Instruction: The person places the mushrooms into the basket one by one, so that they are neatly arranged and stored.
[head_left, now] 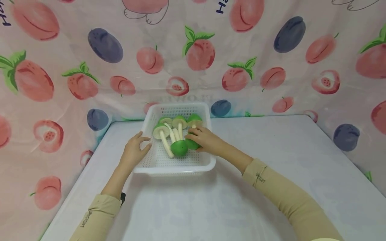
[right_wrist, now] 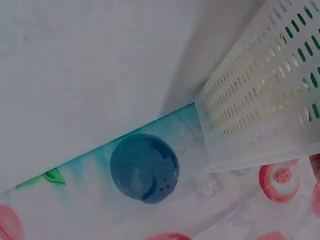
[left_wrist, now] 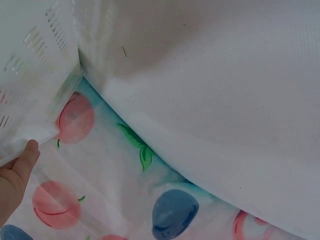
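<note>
A white plastic basket (head_left: 175, 169) holds several toy mushrooms with green caps and pale stems. My right hand (head_left: 208, 142) reaches over the basket's right side, its fingers curled on a green-capped mushroom (head_left: 192, 144) whose stem is mostly hidden. Just left of it lies another mushroom (head_left: 179, 148), cap toward me. At the left rim is my left hand (head_left: 134, 150), thumb and fingers spread apart. In the left wrist view, fingertips (left_wrist: 31, 146) show right at the basket's rim (left_wrist: 30, 142). Through the slotted wall (right_wrist: 260, 90), green caps show in the right wrist view.
The basket stands toward the back of a table with a white cover (head_left: 271, 160). Behind and beside the table hangs a pink cloth (head_left: 181, 43) printed with peaches and plums. A dark band (head_left: 122, 198) circles my left wrist.
</note>
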Tool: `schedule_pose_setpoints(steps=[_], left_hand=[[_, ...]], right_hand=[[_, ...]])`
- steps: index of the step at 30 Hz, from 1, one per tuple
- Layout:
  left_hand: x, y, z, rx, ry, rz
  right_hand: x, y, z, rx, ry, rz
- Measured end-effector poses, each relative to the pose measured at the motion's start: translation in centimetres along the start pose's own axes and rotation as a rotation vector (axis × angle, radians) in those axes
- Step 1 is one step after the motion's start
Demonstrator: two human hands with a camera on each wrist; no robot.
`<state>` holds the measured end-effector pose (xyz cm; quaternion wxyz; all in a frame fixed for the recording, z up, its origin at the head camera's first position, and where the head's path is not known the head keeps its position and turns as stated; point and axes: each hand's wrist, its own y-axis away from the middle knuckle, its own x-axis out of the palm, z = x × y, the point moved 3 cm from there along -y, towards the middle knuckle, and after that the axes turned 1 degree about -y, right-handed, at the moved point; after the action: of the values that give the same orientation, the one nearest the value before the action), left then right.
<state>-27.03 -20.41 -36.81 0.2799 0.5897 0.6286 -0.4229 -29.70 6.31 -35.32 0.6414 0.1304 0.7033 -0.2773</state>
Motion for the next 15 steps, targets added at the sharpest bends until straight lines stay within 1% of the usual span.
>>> schedule_pose_setpoints(steps=[3,5,8,12,15], left_hand=[[0.1,0.08,0.11,-0.002,0.002,0.003],[0.11,0.14,0.11,-0.003,0.001,0.009],[0.02,0.19,0.09,-0.003,-0.004,0.012],[-0.13,0.13,0.0,0.002,-0.003,0.006],[-0.11,0.05,-0.07,0.003,0.003,0.006]], right_hand=[[0.24,-0.29,0.19,-0.04,0.002,0.094],[0.34,-0.48,0.32,-0.057,0.0,0.142],[0.36,-0.73,0.4,-0.066,-0.023,0.184],[0.36,-0.92,0.26,-0.047,-0.125,0.222],[0.39,-0.92,0.05,-0.013,-0.214,0.243]])
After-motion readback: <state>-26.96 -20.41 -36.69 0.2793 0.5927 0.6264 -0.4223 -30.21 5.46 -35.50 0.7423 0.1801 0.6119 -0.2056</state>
